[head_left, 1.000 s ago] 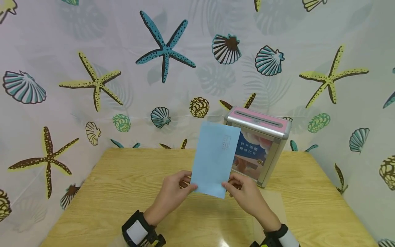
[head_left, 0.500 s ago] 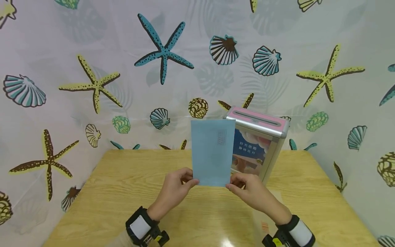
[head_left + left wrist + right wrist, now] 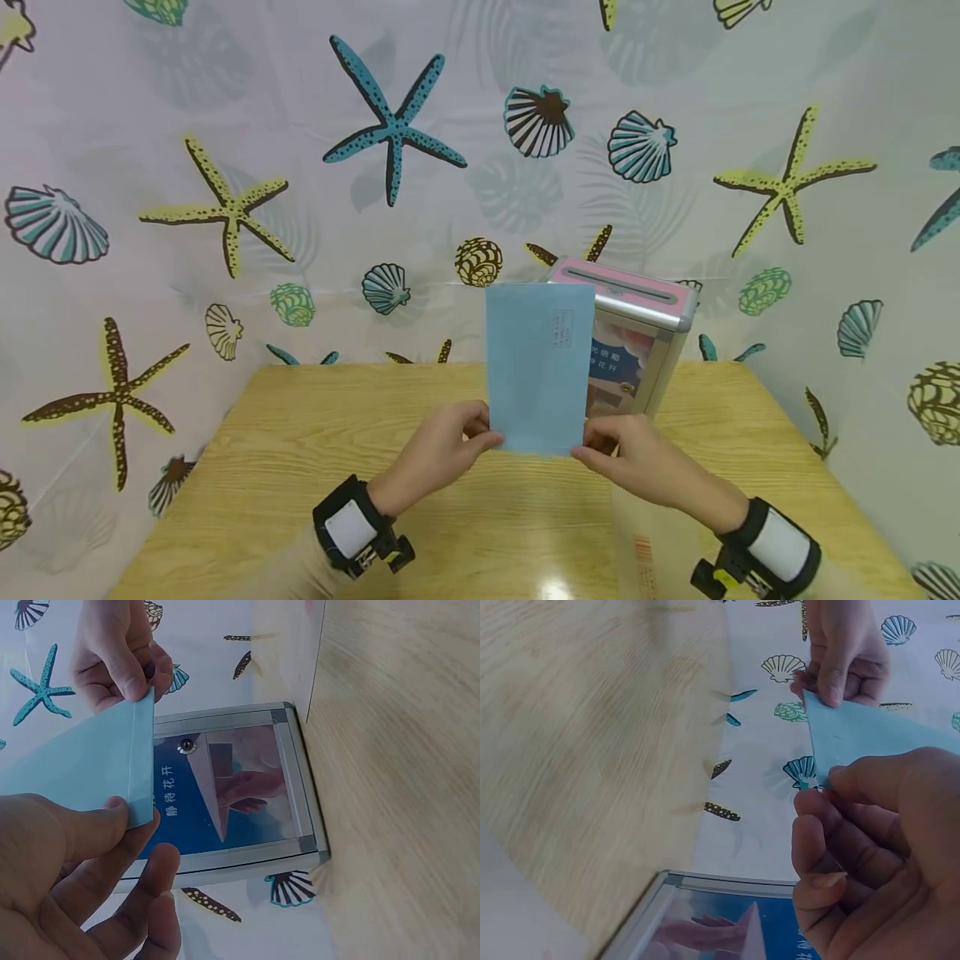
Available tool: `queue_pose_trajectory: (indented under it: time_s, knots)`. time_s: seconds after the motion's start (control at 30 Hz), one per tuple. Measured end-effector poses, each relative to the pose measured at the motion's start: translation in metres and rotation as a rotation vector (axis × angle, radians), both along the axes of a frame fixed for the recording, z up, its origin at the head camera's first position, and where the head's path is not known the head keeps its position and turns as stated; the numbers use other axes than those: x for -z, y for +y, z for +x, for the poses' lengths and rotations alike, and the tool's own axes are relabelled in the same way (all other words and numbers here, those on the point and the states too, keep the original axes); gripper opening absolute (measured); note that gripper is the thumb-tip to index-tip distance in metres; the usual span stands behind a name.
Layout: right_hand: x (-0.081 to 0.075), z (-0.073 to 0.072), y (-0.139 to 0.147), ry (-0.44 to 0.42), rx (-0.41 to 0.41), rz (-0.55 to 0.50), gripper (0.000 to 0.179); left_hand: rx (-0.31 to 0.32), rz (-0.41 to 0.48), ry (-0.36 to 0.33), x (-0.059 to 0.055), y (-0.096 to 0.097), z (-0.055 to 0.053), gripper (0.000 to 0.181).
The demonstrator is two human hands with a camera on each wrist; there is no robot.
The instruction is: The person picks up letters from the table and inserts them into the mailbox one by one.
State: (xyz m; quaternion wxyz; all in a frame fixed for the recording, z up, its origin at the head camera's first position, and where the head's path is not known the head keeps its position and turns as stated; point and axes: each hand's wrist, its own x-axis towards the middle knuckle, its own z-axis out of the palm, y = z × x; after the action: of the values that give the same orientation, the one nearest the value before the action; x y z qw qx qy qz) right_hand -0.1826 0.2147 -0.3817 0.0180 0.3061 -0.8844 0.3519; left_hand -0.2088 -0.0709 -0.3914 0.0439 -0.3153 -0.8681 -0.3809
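A light blue envelope is held up over the table, with a small block of red print near its upper right. My left hand pinches its lower left corner between thumb and fingers. At the lower right corner my right hand pinches it the same way. Behind the envelope stands a letter box with a pink top, a long slot and silver edges; the envelope hides part of its front. In the left wrist view the box's front panel shows a blue picture with white characters.
A pale brown paper envelope with red print lies on the wooden table, near the right forearm. Behind the table hangs a white cloth patterned with starfish and shells.
The blue envelope was tilted a second ago and now stands nearly straight. Both hands have shifted slightly right with it over the last half second, covering more of the box's front.
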Motion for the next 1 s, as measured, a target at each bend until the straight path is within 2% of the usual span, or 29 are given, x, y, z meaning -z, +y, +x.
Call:
queue_pose_trajectory:
  time_s: [0.13, 0.27, 0.33, 0.43, 0.5, 0.6, 0.73, 0.83, 1.0]
  knots:
    - [-0.016, 0.000, 0.007, 0.034, -0.004, 0.022, 0.019, 0.039, -0.049, 0.050, -0.021, 0.009, -0.008, 0.013]
    - [-0.035, -0.002, 0.013, 0.100, 0.029, 0.024, 0.021, 0.081, -0.091, 0.085, -0.045, 0.018, -0.018, 0.019]
    - [-0.045, -0.004, 0.016, 0.155, 0.066, 0.013, 0.023, 0.103, -0.084, 0.129, -0.058, 0.022, -0.024, 0.019]
    - [-0.062, -0.010, 0.020, 0.245, 0.140, -0.010, 0.023, 0.120, -0.051, 0.186, -0.076, 0.028, -0.032, 0.009]
    - [-0.073, -0.014, 0.021, 0.316, 0.186, -0.027, 0.019, 0.127, -0.026, 0.190, -0.088, 0.032, -0.038, 0.006]
    - [-0.090, -0.018, 0.026, 0.406, 0.241, -0.040, 0.012, 0.139, 0.007, 0.161, -0.104, 0.038, -0.047, 0.009]
    - [-0.111, -0.024, 0.032, 0.460, 0.279, -0.060, 0.008, 0.111, 0.054, 0.159, -0.125, 0.047, -0.061, 0.012]
    - [-0.124, -0.030, 0.037, 0.485, 0.302, -0.072, 0.006, 0.064, 0.082, 0.159, -0.138, 0.054, -0.071, 0.017]
    - [-0.137, -0.040, 0.044, 0.533, 0.330, -0.096, 0.005, 0.046, 0.120, 0.146, -0.154, 0.067, -0.088, 0.025]
